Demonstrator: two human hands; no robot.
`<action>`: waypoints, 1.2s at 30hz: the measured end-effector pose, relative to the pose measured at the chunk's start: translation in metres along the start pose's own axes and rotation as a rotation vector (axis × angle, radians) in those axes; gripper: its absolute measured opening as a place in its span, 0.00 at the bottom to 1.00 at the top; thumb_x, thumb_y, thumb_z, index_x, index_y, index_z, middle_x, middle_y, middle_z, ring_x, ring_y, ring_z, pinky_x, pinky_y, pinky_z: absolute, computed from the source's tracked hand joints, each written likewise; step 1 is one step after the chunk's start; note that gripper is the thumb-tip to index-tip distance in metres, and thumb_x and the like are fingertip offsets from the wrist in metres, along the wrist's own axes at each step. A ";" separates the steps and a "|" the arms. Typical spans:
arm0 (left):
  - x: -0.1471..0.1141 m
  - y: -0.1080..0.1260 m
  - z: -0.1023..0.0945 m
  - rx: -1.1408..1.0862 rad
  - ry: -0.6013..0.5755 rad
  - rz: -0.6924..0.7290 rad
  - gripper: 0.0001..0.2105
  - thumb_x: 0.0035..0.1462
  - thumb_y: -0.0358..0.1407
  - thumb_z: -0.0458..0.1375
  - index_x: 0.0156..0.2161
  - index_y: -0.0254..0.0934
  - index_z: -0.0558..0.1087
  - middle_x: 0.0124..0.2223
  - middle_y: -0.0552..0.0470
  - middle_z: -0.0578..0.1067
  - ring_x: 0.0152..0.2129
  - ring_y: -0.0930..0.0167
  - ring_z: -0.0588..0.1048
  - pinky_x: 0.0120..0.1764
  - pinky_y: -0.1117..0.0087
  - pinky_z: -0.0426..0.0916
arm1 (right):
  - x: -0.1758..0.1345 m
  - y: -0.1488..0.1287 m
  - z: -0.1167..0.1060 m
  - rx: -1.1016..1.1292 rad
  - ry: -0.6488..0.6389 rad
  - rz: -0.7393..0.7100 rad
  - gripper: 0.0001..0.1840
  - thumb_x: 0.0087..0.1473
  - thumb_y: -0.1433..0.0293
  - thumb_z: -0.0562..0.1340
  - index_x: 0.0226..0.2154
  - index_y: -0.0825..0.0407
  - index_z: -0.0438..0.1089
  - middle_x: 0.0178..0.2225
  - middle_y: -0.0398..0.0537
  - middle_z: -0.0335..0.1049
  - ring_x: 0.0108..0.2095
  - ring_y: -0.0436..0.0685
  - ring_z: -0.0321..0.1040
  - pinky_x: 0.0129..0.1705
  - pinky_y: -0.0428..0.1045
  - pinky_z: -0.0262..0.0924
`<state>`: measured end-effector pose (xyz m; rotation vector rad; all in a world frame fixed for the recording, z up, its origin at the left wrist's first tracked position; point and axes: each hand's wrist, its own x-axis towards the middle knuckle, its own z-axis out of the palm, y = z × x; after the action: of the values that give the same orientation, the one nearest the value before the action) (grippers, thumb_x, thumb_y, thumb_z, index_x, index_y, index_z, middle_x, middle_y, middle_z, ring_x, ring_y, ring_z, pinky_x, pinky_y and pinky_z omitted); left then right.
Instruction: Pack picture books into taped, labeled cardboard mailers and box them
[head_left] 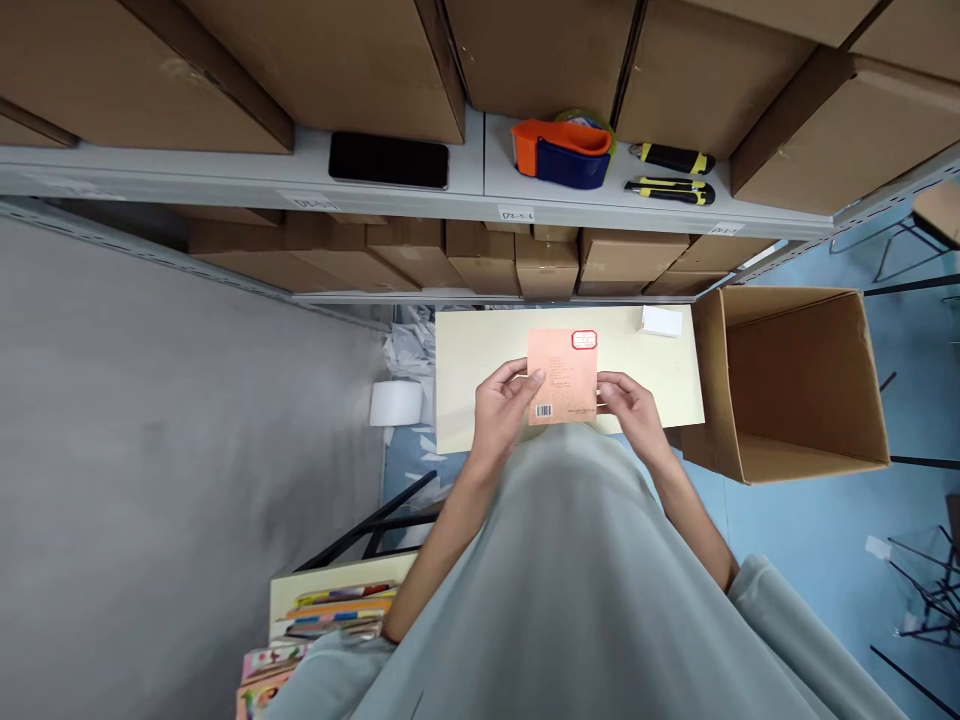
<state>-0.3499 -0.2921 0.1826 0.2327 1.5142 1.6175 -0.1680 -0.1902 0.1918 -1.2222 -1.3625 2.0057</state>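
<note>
A thin square salmon-pink book [562, 378] is held over the pale table, its barcode at the lower left and a red-bordered white sticker at the upper right. My left hand [504, 402] is closed on the book's left edge, thumb on top and fingers partly behind it. At the right edge, my right hand [628, 408] has its thumb and fingers bent together on the margin; some fingertips are hidden. A small white box or stack of labels [661, 321] lies on the table [465, 350], beyond my right hand.
An open cardboard box [802, 380] stands right of the table. Ahead, a metal shelf [480, 205] bears cartons, a black phone [388, 161], an orange-and-blue tape dispenser [562, 152] and two utility knives [671, 175]. A white roll [396, 403] and several books [341, 610] are at left.
</note>
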 end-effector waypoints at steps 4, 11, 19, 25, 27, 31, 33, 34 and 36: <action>-0.004 0.004 -0.001 0.080 0.005 0.044 0.28 0.51 0.57 0.76 0.47 0.36 0.83 0.42 0.45 0.86 0.39 0.62 0.85 0.41 0.64 0.80 | 0.006 0.010 0.002 -0.082 0.065 -0.071 0.28 0.50 0.46 0.78 0.44 0.48 0.79 0.40 0.47 0.81 0.33 0.53 0.75 0.38 0.50 0.74; -0.008 0.002 0.001 0.085 -0.025 0.066 0.27 0.52 0.54 0.76 0.48 0.36 0.81 0.52 0.41 0.85 0.42 0.61 0.86 0.44 0.62 0.82 | 0.010 0.010 0.006 -0.309 0.161 -0.201 0.24 0.59 0.49 0.74 0.50 0.45 0.79 0.52 0.54 0.80 0.48 0.61 0.79 0.54 0.58 0.77; -0.021 0.000 0.017 0.142 -0.145 0.105 0.23 0.59 0.56 0.71 0.47 0.39 0.81 0.57 0.38 0.84 0.50 0.58 0.85 0.50 0.60 0.82 | -0.004 0.007 0.032 -0.281 0.011 -0.242 0.29 0.58 0.53 0.75 0.59 0.42 0.78 0.62 0.50 0.78 0.60 0.64 0.76 0.55 0.58 0.79; -0.008 0.000 0.001 0.129 -0.012 0.137 0.24 0.57 0.52 0.73 0.50 0.38 0.80 0.50 0.40 0.87 0.41 0.63 0.86 0.50 0.58 0.82 | 0.008 0.008 0.009 -0.092 0.008 -0.120 0.22 0.60 0.50 0.70 0.48 0.47 0.82 0.41 0.47 0.84 0.39 0.58 0.78 0.42 0.52 0.75; -0.002 -0.002 -0.008 0.138 0.100 0.158 0.23 0.55 0.49 0.74 0.50 0.37 0.80 0.44 0.42 0.87 0.37 0.64 0.85 0.46 0.60 0.82 | 0.010 0.004 0.001 -0.059 -0.013 -0.078 0.22 0.58 0.50 0.71 0.46 0.47 0.82 0.37 0.45 0.83 0.36 0.57 0.76 0.39 0.51 0.71; 0.000 -0.007 -0.016 0.154 0.171 0.149 0.21 0.50 0.46 0.75 0.46 0.37 0.81 0.37 0.47 0.86 0.35 0.65 0.84 0.42 0.63 0.81 | 0.009 -0.005 -0.005 0.005 -0.034 -0.019 0.21 0.56 0.51 0.71 0.45 0.48 0.81 0.32 0.42 0.80 0.33 0.56 0.73 0.40 0.52 0.70; -0.001 -0.008 -0.015 0.160 0.159 0.129 0.21 0.49 0.46 0.76 0.44 0.37 0.82 0.35 0.49 0.85 0.31 0.67 0.83 0.40 0.64 0.80 | 0.008 -0.007 -0.004 0.010 -0.037 -0.005 0.20 0.55 0.52 0.71 0.44 0.48 0.81 0.29 0.41 0.77 0.32 0.56 0.71 0.40 0.52 0.70; -0.002 -0.008 -0.014 0.160 0.146 0.117 0.21 0.48 0.46 0.76 0.44 0.37 0.82 0.35 0.49 0.85 0.30 0.68 0.82 0.40 0.65 0.80 | 0.008 -0.008 -0.003 0.006 -0.037 -0.004 0.20 0.55 0.52 0.71 0.44 0.48 0.81 0.29 0.41 0.76 0.32 0.57 0.71 0.40 0.52 0.69; -0.003 -0.009 -0.012 0.147 0.124 0.099 0.22 0.48 0.46 0.76 0.45 0.36 0.83 0.35 0.49 0.85 0.29 0.69 0.82 0.40 0.65 0.80 | 0.009 -0.007 -0.002 -0.003 -0.038 -0.001 0.21 0.55 0.51 0.71 0.44 0.48 0.81 0.29 0.42 0.76 0.33 0.57 0.72 0.40 0.53 0.69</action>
<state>-0.3515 -0.3039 0.1737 0.2967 1.7439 1.6238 -0.1716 -0.1791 0.1942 -1.1904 -1.3846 2.0369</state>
